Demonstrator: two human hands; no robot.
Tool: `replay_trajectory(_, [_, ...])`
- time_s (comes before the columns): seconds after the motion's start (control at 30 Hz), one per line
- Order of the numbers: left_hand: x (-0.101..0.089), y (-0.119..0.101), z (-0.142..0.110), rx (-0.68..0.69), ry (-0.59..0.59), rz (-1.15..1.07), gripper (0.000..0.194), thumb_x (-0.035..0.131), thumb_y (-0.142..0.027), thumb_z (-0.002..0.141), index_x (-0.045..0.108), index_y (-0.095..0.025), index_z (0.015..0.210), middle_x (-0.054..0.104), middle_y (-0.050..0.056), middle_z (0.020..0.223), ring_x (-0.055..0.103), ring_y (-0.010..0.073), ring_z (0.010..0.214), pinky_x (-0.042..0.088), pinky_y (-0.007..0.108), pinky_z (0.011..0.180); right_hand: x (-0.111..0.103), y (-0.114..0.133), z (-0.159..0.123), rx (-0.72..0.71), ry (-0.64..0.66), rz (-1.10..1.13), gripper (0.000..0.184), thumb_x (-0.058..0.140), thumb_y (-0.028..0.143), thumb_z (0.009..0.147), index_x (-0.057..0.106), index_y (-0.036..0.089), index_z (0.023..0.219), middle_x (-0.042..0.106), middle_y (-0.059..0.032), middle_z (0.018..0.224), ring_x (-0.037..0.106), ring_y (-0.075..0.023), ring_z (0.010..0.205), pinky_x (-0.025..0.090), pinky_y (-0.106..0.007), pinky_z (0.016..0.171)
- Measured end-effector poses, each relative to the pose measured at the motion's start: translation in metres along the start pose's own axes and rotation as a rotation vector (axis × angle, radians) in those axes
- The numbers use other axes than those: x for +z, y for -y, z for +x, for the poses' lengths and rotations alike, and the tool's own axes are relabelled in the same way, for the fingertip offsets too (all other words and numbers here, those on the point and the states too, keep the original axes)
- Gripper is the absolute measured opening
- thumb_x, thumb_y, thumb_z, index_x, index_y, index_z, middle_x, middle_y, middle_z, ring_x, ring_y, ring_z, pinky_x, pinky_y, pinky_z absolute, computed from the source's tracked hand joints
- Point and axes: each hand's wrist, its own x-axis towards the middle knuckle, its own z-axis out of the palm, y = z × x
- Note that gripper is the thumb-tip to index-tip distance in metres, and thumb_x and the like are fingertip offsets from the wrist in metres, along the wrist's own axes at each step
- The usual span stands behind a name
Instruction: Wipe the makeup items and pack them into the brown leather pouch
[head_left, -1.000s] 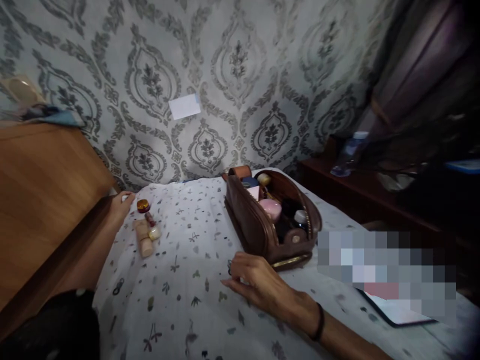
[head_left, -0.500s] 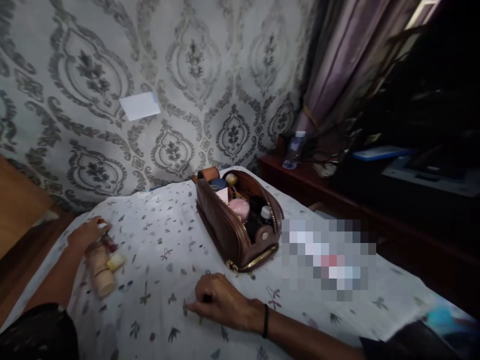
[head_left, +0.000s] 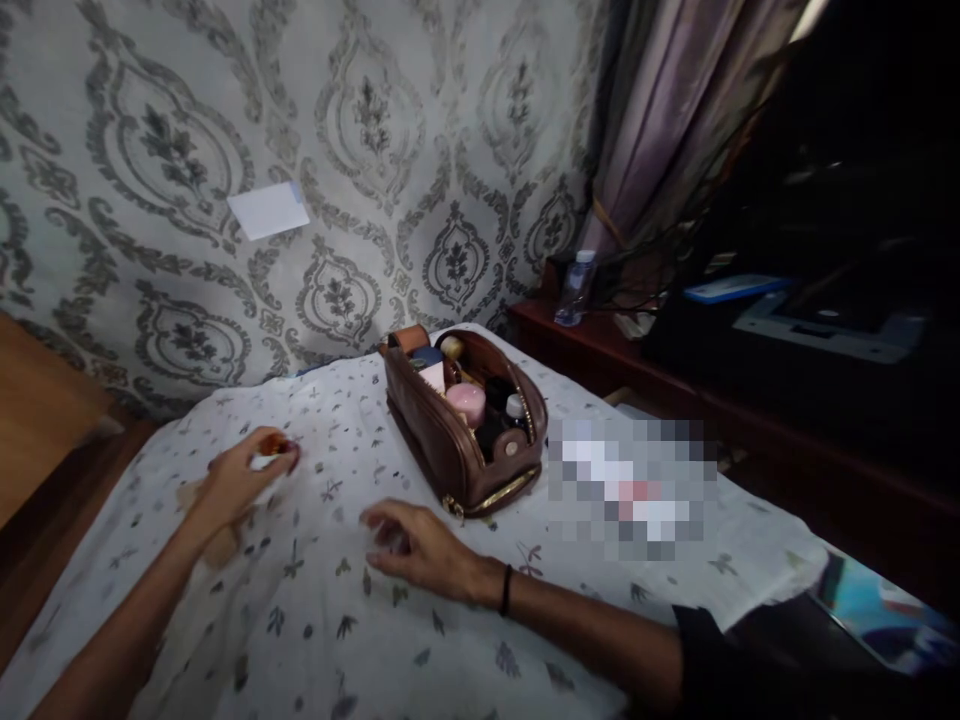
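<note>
My left hand (head_left: 238, 482) pinches a small amber bottle (head_left: 275, 446) with a white part, above the patterned sheet (head_left: 315, 590). Beneath that forearm lie beige containers (head_left: 221, 545), mostly hidden by it. My right hand (head_left: 424, 545), a dark band at its wrist, is empty with curved fingers apart. It hovers just in front of a brown toiletry bag (head_left: 427, 440). The bag stands unzipped and holds a pink round jar (head_left: 468, 402), a bottle with a pale cap (head_left: 515, 406), a dark blue lid and other small items.
Right of the bag a blurred-out patch covers something on the sheet. A clear plastic bottle (head_left: 575, 288) stands on the dark red wooden ledge (head_left: 536, 318). A blue-edged flat object (head_left: 739, 288) lies farther right. The patterned wall (head_left: 360, 200) rises behind the bed.
My left hand has lifted the amber bottle and moved right, toward the bag. My right hand has risen slightly and its fingers have spread. The view has shifted a little.
</note>
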Motion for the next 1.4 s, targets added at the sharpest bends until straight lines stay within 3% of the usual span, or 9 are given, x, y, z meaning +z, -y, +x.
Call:
replay_trajectory(0.1, [0.022,-0.048,-0.044,0.137,0.188,-0.084,0.039,0.062,-0.054,0.079,0.065,-0.023,0.102,0.071,0.002,0.093,0.065,0.023,0.089,0.048,0.029,0.078,0.006,0.005,0.008,-0.049,-0.068,-0.054,0.073,0.08,0.027,0.073,0.05,0.015,0.139,0.061,-0.0156,0.128,0.061,-0.0232,0.108,0.051,-0.037,0.091])
replay_trajectory(0.23, [0.042,-0.078,-0.09,0.255,0.294,-0.143,0.033,0.057,-0.047,0.089,0.061,-0.022,0.11,0.071,0.003,0.1,0.066,0.0206,0.09,0.05,0.029,0.081,0.02,0.0,0.01,-0.142,-0.136,-0.019,0.064,0.071,0.017,0.074,0.052,0.016,0.135,0.064,-0.012,0.123,0.06,-0.0246,0.111,0.049,-0.041,0.098])
replay_trajectory(0.4, [0.06,-0.06,-0.118,0.235,0.212,-0.07,0.046,0.053,-0.049,0.093,0.052,-0.019,0.127,0.068,0.01,0.116,0.067,0.0262,0.102,0.054,0.039,0.089,0.026,-0.008,0.002,-0.078,-0.104,0.031,0.052,0.069,0.016,0.074,0.059,0.019,0.125,0.071,-0.0039,0.106,0.066,-0.0199,0.092,0.051,-0.033,0.086])
replay_trajectory(0.63, [0.067,-0.045,-0.126,0.346,-0.078,-0.098,0.038,0.045,-0.036,0.1,0.049,-0.017,0.133,0.063,0.014,0.122,0.063,0.0252,0.115,0.052,0.043,0.101,0.024,-0.002,0.003,-0.037,-0.117,-0.06,0.049,0.078,0.021,0.069,0.062,0.018,0.115,0.069,-0.0024,0.102,0.063,-0.0192,0.09,0.048,-0.031,0.082])
replay_trajectory(0.8, [0.081,-0.051,-0.132,0.523,-0.008,-0.063,0.044,0.047,-0.031,0.099,0.045,-0.017,0.141,0.057,0.017,0.142,0.052,0.0273,0.135,0.045,0.047,0.113,0.028,-0.008,0.002,-0.138,-0.099,-0.143,0.035,0.071,0.017,0.074,0.062,0.017,0.108,0.068,-0.0039,0.097,0.062,-0.0187,0.084,0.049,-0.031,0.079])
replay_trajectory(0.93, [0.083,-0.058,-0.132,0.366,0.065,-0.165,0.043,0.046,-0.034,0.1,0.05,-0.018,0.14,0.063,0.015,0.137,0.059,0.0273,0.128,0.047,0.046,0.11,0.03,-0.015,-0.001,-0.261,-0.064,-0.22,0.042,0.065,0.007,0.074,0.06,0.018,0.114,0.066,-0.0077,0.11,0.064,-0.022,0.1,0.051,-0.034,0.088])
replay_trajectory(1.07, [0.075,-0.061,-0.126,0.082,0.149,-0.497,0.044,0.047,-0.046,0.099,0.056,-0.019,0.132,0.072,0.012,0.123,0.066,0.0257,0.117,0.048,0.042,0.105,0.03,-0.017,-0.003,-0.339,0.022,-0.253,0.057,0.066,0.003,0.073,0.056,0.019,0.127,0.062,-0.0124,0.126,0.06,-0.0265,0.118,0.05,-0.04,0.098])
replay_trajectory(1.23, [0.076,-0.057,-0.12,-0.229,0.198,-0.969,0.046,0.062,-0.059,0.087,0.063,-0.021,0.113,0.077,0.006,0.098,0.072,0.0216,0.087,0.055,0.032,0.08,0.029,-0.01,-0.004,-0.391,0.042,-0.127,0.056,0.076,0.021,0.08,0.055,0.02,0.131,0.059,-0.0142,0.137,0.059,-0.0263,0.124,0.049,-0.04,0.102])
replay_trajectory(1.4, [0.081,-0.059,-0.119,-0.398,0.114,-1.253,0.048,0.079,-0.054,0.072,0.061,-0.02,0.101,0.075,0.002,0.083,0.07,0.0187,0.07,0.054,0.028,0.067,0.032,-0.006,-0.004,-0.254,-0.005,0.085,0.066,0.085,0.034,0.071,0.058,0.021,0.13,0.064,-0.0094,0.131,0.064,-0.0254,0.114,0.051,-0.039,0.099])
